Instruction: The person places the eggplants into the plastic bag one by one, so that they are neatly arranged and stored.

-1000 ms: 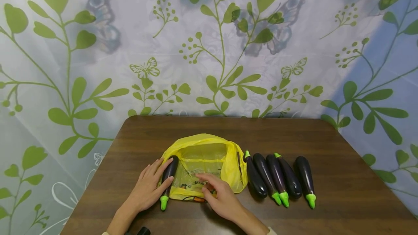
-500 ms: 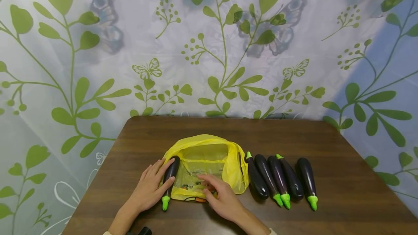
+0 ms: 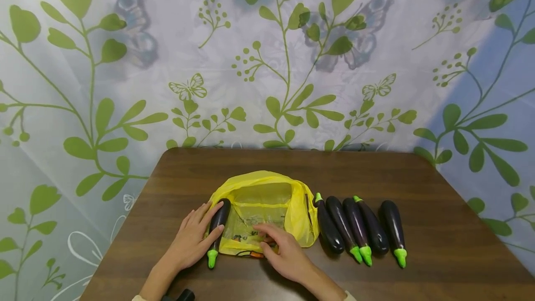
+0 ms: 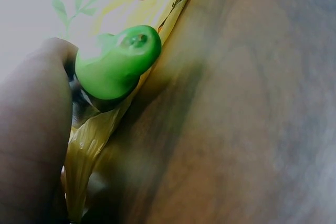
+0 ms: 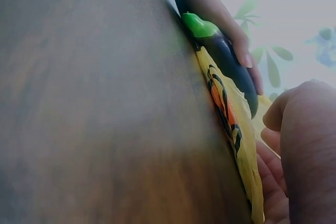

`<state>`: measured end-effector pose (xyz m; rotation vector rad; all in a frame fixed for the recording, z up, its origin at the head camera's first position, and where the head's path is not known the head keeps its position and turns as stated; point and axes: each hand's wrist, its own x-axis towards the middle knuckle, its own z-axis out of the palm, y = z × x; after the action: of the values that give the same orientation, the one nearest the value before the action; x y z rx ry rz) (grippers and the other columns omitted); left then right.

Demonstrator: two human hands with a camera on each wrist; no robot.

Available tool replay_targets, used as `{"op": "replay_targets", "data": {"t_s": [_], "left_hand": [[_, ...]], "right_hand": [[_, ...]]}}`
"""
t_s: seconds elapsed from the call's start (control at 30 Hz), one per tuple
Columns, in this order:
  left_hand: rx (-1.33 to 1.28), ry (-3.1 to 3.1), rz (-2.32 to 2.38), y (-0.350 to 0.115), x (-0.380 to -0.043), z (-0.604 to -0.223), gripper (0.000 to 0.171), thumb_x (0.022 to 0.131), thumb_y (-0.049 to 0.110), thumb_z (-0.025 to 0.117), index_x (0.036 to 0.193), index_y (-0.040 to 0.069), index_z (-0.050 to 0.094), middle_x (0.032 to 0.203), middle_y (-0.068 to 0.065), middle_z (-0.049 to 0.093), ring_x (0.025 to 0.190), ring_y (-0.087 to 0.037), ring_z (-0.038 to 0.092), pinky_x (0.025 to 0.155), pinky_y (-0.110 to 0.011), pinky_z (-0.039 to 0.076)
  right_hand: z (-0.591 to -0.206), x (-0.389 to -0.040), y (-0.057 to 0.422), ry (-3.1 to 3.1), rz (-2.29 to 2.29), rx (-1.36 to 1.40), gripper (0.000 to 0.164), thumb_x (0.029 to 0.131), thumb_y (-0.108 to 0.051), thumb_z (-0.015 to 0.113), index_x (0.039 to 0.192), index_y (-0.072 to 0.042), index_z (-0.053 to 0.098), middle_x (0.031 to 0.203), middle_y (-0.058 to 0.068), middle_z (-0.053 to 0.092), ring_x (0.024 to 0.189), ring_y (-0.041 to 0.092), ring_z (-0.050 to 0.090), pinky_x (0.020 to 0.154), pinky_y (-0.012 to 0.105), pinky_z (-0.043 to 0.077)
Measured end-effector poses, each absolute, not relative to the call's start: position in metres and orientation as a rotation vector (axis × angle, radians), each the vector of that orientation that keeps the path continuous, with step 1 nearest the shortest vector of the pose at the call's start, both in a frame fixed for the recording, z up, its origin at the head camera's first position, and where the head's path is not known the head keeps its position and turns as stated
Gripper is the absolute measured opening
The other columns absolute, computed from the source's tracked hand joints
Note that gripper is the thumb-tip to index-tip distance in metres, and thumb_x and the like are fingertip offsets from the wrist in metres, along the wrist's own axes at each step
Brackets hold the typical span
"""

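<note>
A yellow plastic bag (image 3: 261, 178) lies on the table with its mouth spread wide, print showing inside. At its left side an eggplant (image 3: 221, 212) lies with its green stem end towards me. My left hand (image 3: 188, 240) rests on this eggplant, index finger and thumb laid across it with fingers mostly straight. In the left wrist view the green stem end (image 4: 115, 64) shows close up beside the hand. My right hand (image 3: 284, 254) hovers over the bag's near rim, fingers loosely bent, thumb and index apart. The right wrist view shows its fingers beside the bag's printed edge (image 5: 226, 106).
Several more eggplants (image 3: 349, 222) lie side by side just right of the bag, one eggplant (image 3: 392, 226) slightly apart from them. The brown wooden table (image 3: 439, 245) ends at a leaf-and-butterfly patterned cloth (image 3: 284, 59) behind. A dark object (image 3: 185, 295) shows at the bottom edge near my left wrist.
The whole view has shifted slightly. Both hands, the bag and the eggplants keep their places.
</note>
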<state>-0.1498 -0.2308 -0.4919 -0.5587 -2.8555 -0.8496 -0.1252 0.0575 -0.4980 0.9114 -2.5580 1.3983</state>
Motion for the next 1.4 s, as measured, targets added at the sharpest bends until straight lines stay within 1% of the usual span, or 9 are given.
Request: {"op": "replay_targets", "data": {"t_s": [0.17,0.33,0.57,0.8,0.93,1.1,1.4], "left_hand": [[-0.545,-2.872,-0.844,-0.231,-0.150,-0.493,0.062,0.106,0.052,0.050,0.162,0.032,0.035,0.165,-0.016,0.036,0.152,-0.044,0.031,0.121,-0.068,0.017],[-0.547,-2.869,-0.841,-0.231,-0.151,-0.494,0.062,0.107,0.051,0.050,0.163,0.032,0.033,0.165,-0.016,0.036,0.152,-0.043,0.031,0.121,-0.067,0.017],[-0.542,-2.854,-0.858,-0.231,-0.153,-0.493,0.062,0.107,0.049,0.050,0.163,0.029,0.033,0.163,-0.018,0.038,0.151,-0.044,0.033,0.120,-0.068,0.018],[-0.548,-2.825,-0.802,-0.229,-0.155,-0.492,0.061,0.107,0.048,0.052,0.162,0.024,0.038,0.162,-0.023,0.038,0.148,-0.046,0.037,0.118,-0.069,0.022],[-0.570,-2.792,-0.745,-0.227,-0.158,-0.491,0.062,0.106,0.046,0.054,0.161,0.022,0.040,0.162,-0.023,0.036,0.149,-0.046,0.035,0.119,-0.069,0.020],[-0.587,-2.776,-0.704,-0.225,-0.165,-0.488,0.062,0.105,0.046,0.055,0.160,0.022,0.040,0.163,-0.024,0.034,0.149,-0.047,0.033,0.119,-0.069,0.020],[-0.598,-2.743,-0.742,-0.219,-0.179,-0.488,0.058,0.107,0.039,0.055,0.160,0.020,0.041,0.164,-0.026,0.031,0.148,-0.049,0.034,0.116,-0.071,0.026]], "right_hand": [[-0.497,-0.123,0.059,-2.561,1.387,0.911,0.046,0.097,-0.001,0.065,0.140,-0.014,0.063,0.122,0.003,0.070,0.098,0.007,0.066,0.085,0.028,0.059],[-0.497,-0.122,0.060,-2.561,1.387,0.903,0.046,0.097,-0.001,0.064,0.141,-0.015,0.062,0.120,0.001,0.070,0.098,0.006,0.065,0.084,0.028,0.059],[-0.497,-0.124,0.060,-2.582,1.363,0.906,0.044,0.098,-0.003,0.064,0.141,-0.016,0.062,0.124,0.001,0.069,0.099,0.007,0.064,0.084,0.028,0.058],[-0.498,-0.125,0.060,-2.620,1.302,0.900,0.042,0.098,-0.003,0.064,0.139,-0.015,0.063,0.127,0.001,0.068,0.103,0.011,0.066,0.086,0.028,0.058],[-0.499,-0.123,0.061,-2.620,1.262,0.899,0.041,0.098,-0.004,0.064,0.137,-0.015,0.064,0.129,-0.001,0.068,0.103,0.010,0.065,0.085,0.029,0.057],[-0.501,-0.122,0.061,-2.630,1.241,0.896,0.039,0.099,-0.007,0.064,0.137,-0.017,0.064,0.130,-0.004,0.067,0.104,0.009,0.064,0.086,0.029,0.057],[-0.502,-0.124,0.061,-2.637,1.234,0.904,0.037,0.100,-0.009,0.064,0.136,-0.018,0.065,0.133,-0.005,0.067,0.109,0.010,0.064,0.091,0.032,0.057]]}}
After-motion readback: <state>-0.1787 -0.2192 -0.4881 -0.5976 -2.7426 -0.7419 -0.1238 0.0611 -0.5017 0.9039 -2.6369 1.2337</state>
